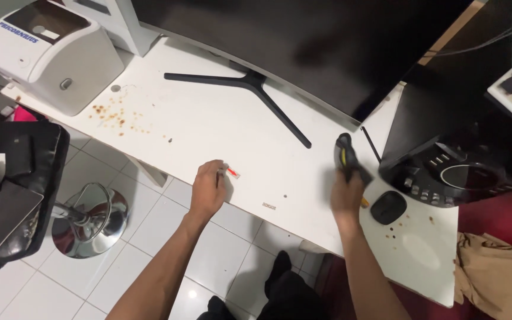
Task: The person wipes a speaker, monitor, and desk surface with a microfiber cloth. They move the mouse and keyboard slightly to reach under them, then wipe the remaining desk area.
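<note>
My left hand (207, 191) rests at the near edge of the white bench (208, 118), fingertips pinching a small red-and-white item (232, 172) that lies flat on the top. My right hand (346, 195) is lifted over the bench, grip wrapped tight on a black tool with yellow trim (347, 159), its tip pointing away from me. Just right of it sits a black mouse (388, 207); the monitor stand (250, 89) spreads behind.
</note>
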